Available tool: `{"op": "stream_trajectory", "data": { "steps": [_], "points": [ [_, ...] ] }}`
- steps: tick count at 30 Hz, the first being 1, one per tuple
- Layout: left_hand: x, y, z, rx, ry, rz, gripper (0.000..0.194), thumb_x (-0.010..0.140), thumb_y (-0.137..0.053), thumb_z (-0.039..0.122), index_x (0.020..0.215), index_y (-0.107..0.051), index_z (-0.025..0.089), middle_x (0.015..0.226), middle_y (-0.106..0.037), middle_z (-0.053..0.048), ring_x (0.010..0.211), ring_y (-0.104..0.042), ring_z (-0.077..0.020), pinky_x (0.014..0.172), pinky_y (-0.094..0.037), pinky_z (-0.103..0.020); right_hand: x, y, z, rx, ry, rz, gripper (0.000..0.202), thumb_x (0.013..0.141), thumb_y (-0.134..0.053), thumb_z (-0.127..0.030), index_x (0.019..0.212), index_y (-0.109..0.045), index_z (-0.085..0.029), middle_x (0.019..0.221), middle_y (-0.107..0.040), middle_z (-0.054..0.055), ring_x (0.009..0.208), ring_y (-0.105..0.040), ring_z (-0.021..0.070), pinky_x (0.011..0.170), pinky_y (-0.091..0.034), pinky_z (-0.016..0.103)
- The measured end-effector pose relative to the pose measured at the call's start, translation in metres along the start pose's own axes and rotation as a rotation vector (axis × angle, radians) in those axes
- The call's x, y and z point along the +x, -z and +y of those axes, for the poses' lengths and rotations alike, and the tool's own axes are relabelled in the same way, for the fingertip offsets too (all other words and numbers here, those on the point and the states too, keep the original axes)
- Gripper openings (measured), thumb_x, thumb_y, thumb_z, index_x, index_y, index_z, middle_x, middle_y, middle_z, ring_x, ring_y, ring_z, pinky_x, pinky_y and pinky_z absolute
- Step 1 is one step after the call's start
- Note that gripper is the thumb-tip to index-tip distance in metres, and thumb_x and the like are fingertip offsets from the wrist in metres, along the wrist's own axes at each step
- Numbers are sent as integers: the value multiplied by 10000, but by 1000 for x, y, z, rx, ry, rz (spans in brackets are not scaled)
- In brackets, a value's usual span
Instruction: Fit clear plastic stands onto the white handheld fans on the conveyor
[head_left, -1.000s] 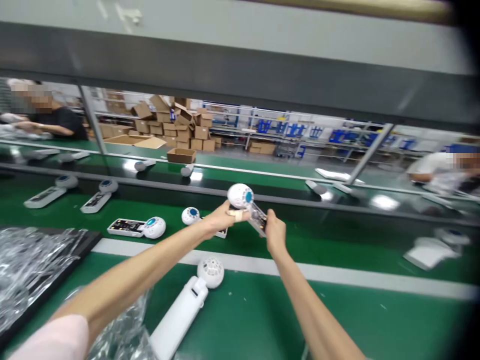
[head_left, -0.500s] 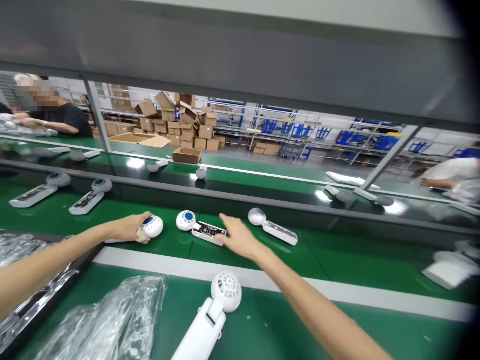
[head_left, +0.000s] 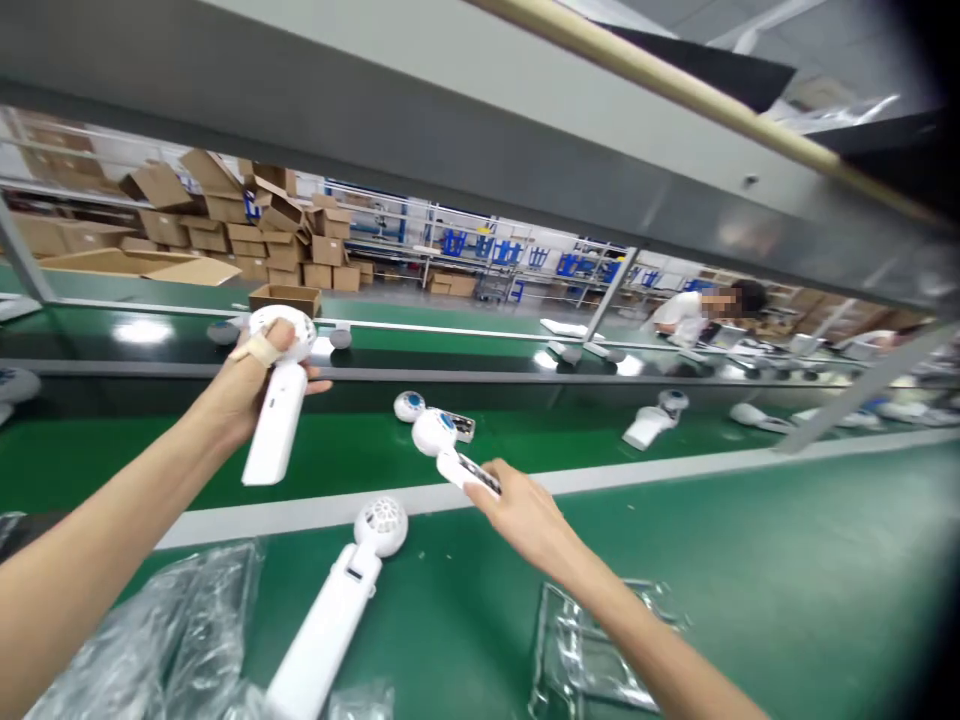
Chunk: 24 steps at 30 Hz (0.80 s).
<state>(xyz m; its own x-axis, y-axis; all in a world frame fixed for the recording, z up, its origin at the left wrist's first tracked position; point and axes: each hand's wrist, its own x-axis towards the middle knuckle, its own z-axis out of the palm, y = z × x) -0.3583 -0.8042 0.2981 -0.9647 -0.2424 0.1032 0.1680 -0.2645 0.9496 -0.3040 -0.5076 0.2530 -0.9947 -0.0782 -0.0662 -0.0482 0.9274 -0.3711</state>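
Note:
My left hand (head_left: 244,385) is closed around the head of a white handheld fan (head_left: 276,425), whose handle hangs down over the green belt. A pale band wraps one of its fingers. My right hand (head_left: 529,510) grips the handle of a second white fan (head_left: 435,433); its round head with a blue centre points up and left, and dark inner parts show along the open handle. Just behind lies another open-handled fan (head_left: 409,405) on the belt. Nearer to me, a white fan with a grille head (head_left: 330,610) rests on the green bench.
Clear plastic bags (head_left: 202,620) lie at front left, and a clear plastic tray (head_left: 592,640) stands under my right forearm. More fans (head_left: 649,425) sit along the belt (head_left: 360,450). A metal beam (head_left: 420,150) crosses overhead. Across the line is a person in white (head_left: 682,308).
The view has swung right. My left hand has raised its fan above the belt. My right hand, open over the belt before, now has a fan lifted in it, nearer the bench.

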Motion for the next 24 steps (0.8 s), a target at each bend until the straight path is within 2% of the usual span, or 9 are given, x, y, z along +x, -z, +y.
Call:
{"op": "stream_trajectory", "data": {
  "steps": [2, 5, 7, 9, 12, 14, 16, 20, 24],
  "points": [
    [-10, -37, -9, -75, 43, -65, 410, 726, -723, 404, 999, -513, 181, 809, -641, -50, 652, -658, -187, 544, -584, -319, -39, -9, 17, 19, -80, 14, 324, 915, -378, -388, 1028, -594, -174, 945, -687, 96, 850, -645, 254, 707, -427, 324],
    [-25, -86, -30, -132, 107, -145, 484, 658, -789, 369, 993, -488, 192, 747, -623, -26, 523, -614, -150, 468, -546, -281, -80, -47, 34, -13, -96, 47, 312, 915, -382, -322, 1068, -596, -154, 1005, -667, 126, 920, -629, 288, 769, -450, 380],
    [-35, -108, -45, -150, 141, -183, 531, 624, -814, 372, 998, -477, 203, 708, -591, 6, 473, -562, -120, 449, -515, -258, -95, -72, 44, -8, -52, 89, 339, 882, -430, -295, 1133, -593, -136, 1046, -652, 146, 984, -605, 323, 822, -453, 437],
    [-47, -122, -57, -118, 185, -218, 541, 619, -818, 390, 1004, -488, 204, 719, -579, 12, 486, -539, -103, 445, -473, -221, -102, -85, 51, 83, 2, 162, 423, 855, -477, -317, 1228, -563, -138, 1128, -631, 157, 1080, -564, 350, 902, -430, 492],
    [-68, -135, -68, -65, 223, -213, 512, 644, -801, 418, 1006, -513, 198, 768, -567, 14, 550, -520, -80, 481, -424, -181, -98, -69, 51, 473, 29, 222, 594, 888, -451, -442, 1424, -371, -197, 1380, -486, 137, 1288, -429, 315, 1032, -366, 479],
    [-83, -145, -71, -71, 189, -188, 498, 662, -787, 430, 1012, -519, 198, 824, -566, 11, 628, -528, -81, 539, -426, -177, -86, -44, 41, 827, 48, 164, 677, 909, -401, -512, 1490, -209, -224, 1470, -382, 117, 1338, -387, 255, 1058, -366, 421],
    [-97, -158, -74, -91, 146, -181, 509, 666, -783, 427, 1037, -508, 212, 899, -569, 7, 726, -550, -99, 623, -450, -195, -72, -22, 29, 1056, 119, 132, 711, 895, -431, -522, 1494, -180, -233, 1496, -344, 99, 1353, -366, 225, 1087, -339, 392],
    [-113, -186, -88, -79, 185, -194, 551, 667, -767, 456, 1080, -489, 222, 978, -590, -25, 858, -587, -159, 754, -478, -264, -47, -15, 27, 1137, 201, 165, 683, 858, -498, -330, 1476, -225, -236, 1521, -317, 51, 1381, -316, 193, 1140, -258, 383],
    [-110, -204, -107, 24, 292, -239, 677, 667, -732, 550, 1186, -467, 205, 1157, -578, -113, 1073, -564, -248, 884, -452, -338, -24, -33, 63, 1056, 116, 214, 706, 792, -450, -160, 1466, -247, -217, 1472, -407, 59, 1317, -420, 185, 1100, -322, 364]
  ]
}}
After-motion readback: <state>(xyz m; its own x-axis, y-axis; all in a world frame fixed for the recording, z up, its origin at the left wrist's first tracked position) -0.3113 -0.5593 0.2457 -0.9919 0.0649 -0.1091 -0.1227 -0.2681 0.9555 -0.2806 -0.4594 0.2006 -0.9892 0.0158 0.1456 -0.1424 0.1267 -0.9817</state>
